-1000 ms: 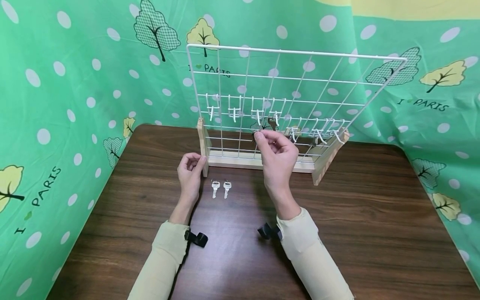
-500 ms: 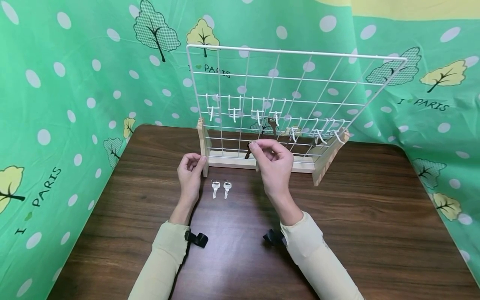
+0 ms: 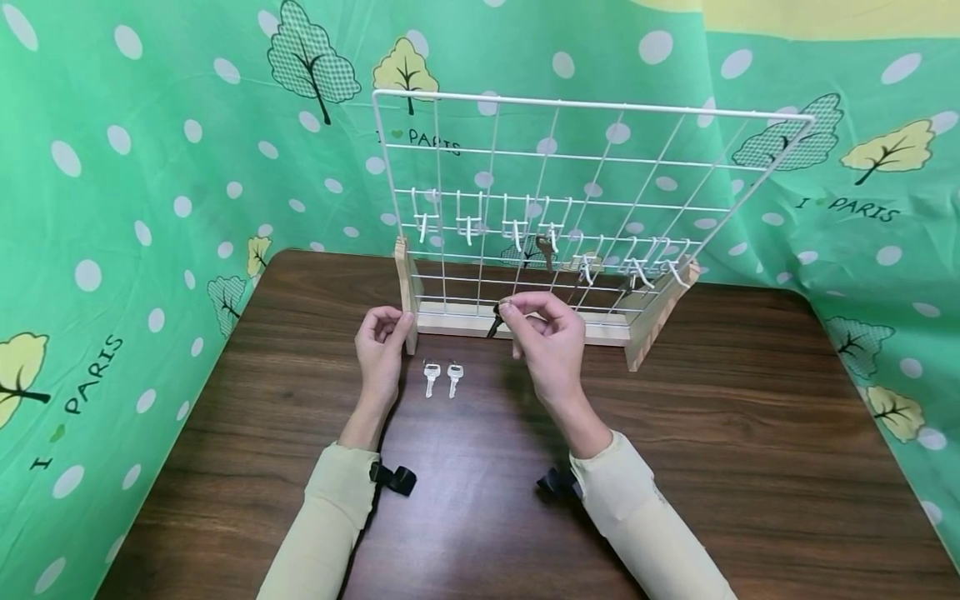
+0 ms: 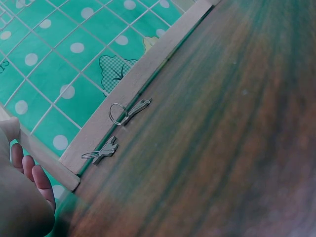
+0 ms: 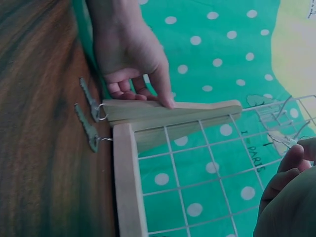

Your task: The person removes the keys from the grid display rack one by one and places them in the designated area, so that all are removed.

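My right hand (image 3: 551,337) pinches a key (image 3: 494,321) between thumb and forefinger, in front of the rack's lower bars. The key looks dark and hangs down from the fingertips. Thumb and fingers of my left hand (image 3: 381,346) hold the left wooden side (image 3: 407,292) of the white wire rack (image 3: 592,104). In the right wrist view, the left hand (image 5: 131,54) has its thumb on the edge of that wooden side. Two silver keys (image 3: 431,379) with rings lie side by side on the table, just right of the left hand.
Several white hooks (image 3: 514,233) line the rack's middle. A key (image 3: 546,250) hangs from one hook, and more hang on hooks farther right. A wooden bar (image 3: 472,323) joins the rack's sides at the bottom. Behind the brown table (image 3: 750,450) is a green dotted curtain (image 3: 187,167).
My right hand has moved down and slightly toward me, away from the hooks, with the key coming into view below its fingertips. The left hand has stayed on the rack's side.
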`<state>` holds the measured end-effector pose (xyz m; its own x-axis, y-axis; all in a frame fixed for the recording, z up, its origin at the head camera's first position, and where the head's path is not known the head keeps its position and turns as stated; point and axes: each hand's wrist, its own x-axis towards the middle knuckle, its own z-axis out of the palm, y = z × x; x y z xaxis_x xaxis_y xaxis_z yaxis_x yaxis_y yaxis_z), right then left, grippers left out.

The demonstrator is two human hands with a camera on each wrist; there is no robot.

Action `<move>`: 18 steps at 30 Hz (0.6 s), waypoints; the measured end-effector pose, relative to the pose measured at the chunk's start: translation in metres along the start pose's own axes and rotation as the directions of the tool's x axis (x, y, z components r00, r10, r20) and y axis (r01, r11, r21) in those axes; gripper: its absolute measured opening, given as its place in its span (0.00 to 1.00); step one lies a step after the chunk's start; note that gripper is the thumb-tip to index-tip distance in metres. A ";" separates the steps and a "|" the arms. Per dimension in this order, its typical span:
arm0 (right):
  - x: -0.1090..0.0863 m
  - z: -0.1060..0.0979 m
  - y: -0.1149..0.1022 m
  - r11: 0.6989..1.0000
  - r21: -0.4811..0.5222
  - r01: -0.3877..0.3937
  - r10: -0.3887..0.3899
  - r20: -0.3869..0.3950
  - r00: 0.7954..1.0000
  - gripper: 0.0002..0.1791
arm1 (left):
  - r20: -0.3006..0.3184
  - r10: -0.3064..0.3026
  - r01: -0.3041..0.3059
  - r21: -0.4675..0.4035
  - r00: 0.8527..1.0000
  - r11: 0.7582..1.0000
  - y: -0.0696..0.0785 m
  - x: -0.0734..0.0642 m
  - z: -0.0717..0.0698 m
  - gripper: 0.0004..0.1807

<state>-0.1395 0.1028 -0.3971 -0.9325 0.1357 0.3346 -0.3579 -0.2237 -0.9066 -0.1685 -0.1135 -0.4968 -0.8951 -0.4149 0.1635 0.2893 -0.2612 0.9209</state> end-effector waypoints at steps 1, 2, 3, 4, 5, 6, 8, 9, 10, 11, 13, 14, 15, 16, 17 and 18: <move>-0.001 -0.001 0.001 1.000 -0.002 -0.003 0.003 0.003 1.000 0.12 | 0.000 0.000 0.000 -0.002 1.000 1.000 0.000 0.000 0.000 0.13; -0.002 -0.002 0.003 1.000 -0.002 -0.005 0.005 0.006 1.000 0.11 | 0.002 -0.001 0.001 -0.003 1.000 1.000 0.000 0.000 0.000 0.13; -0.003 -0.003 0.004 1.000 -0.007 -0.009 0.009 0.010 1.000 0.11 | 0.004 -0.001 0.001 -0.006 1.000 1.000 -0.001 0.000 0.000 0.12; -0.004 -0.004 0.006 1.000 -0.010 -0.014 0.014 0.013 1.000 0.10 | 0.007 0.000 0.001 -0.008 1.000 1.000 -0.001 0.000 0.000 0.12; -0.005 -0.004 0.007 1.000 -0.012 -0.016 0.016 0.017 1.000 0.10 | 0.009 0.000 0.000 -0.008 1.000 1.000 -0.001 0.000 0.000 0.12; -0.005 -0.005 0.008 1.000 -0.012 -0.019 0.019 0.021 1.000 0.09 | 0.010 0.001 -0.001 -0.007 1.000 1.000 -0.002 0.000 0.000 0.12; -0.007 -0.006 0.010 1.000 -0.012 -0.022 0.022 0.032 0.999 0.10 | 0.011 0.004 -0.004 -0.004 1.000 1.000 -0.003 0.000 0.000 0.11; -0.007 -0.007 0.011 1.000 -0.013 -0.023 0.024 0.035 0.999 0.11 | 0.011 0.005 -0.005 -0.003 1.000 1.000 -0.003 0.000 0.000 0.11; -0.008 -0.008 0.012 1.000 -0.013 -0.026 0.026 0.038 0.999 0.11 | 0.009 0.007 -0.007 -0.001 1.000 1.000 -0.003 0.000 0.000 0.10; -0.008 -0.008 0.013 1.000 -0.015 -0.027 0.028 0.041 0.999 0.11 | 0.009 0.007 -0.007 0.001 1.000 1.000 -0.003 0.001 0.000 0.10; -0.008 -0.009 0.016 0.999 -0.019 -0.033 0.034 0.045 0.998 0.10 | 0.007 0.007 -0.007 0.001 1.000 1.000 -0.003 0.001 0.000 0.10; -0.008 -0.010 0.017 0.999 -0.021 -0.037 0.038 0.048 0.998 0.10 | 0.006 0.007 -0.007 0.001 1.000 1.000 -0.003 0.000 0.000 0.10; -0.009 -0.010 0.018 0.999 -0.026 -0.042 0.043 0.051 0.998 0.10 | 0.005 0.006 -0.006 0.001 1.000 1.000 -0.002 0.000 0.000 0.10; -0.009 -0.011 0.019 0.998 -0.029 -0.047 0.048 0.054 0.997 0.09 | 0.003 0.006 -0.006 0.002 1.000 1.000 -0.002 0.000 0.000 0.10; -0.009 -0.011 0.020 0.998 -0.032 -0.051 0.053 0.057 0.997 0.08 | 0.002 0.005 -0.005 0.003 1.000 1.000 -0.002 0.000 0.000 0.10; -0.010 -0.012 0.021 0.998 -0.034 -0.056 0.058 0.060 0.997 0.07 | 0.000 0.006 -0.006 0.004 1.000 1.000 -0.002 0.000 0.000 0.10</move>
<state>-0.1374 0.1078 -0.4228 -0.9529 0.0643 0.2964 -0.3033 -0.1977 -0.9321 -0.1689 -0.1134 -0.4986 -0.8934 -0.4165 0.1685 0.2930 -0.2557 0.9213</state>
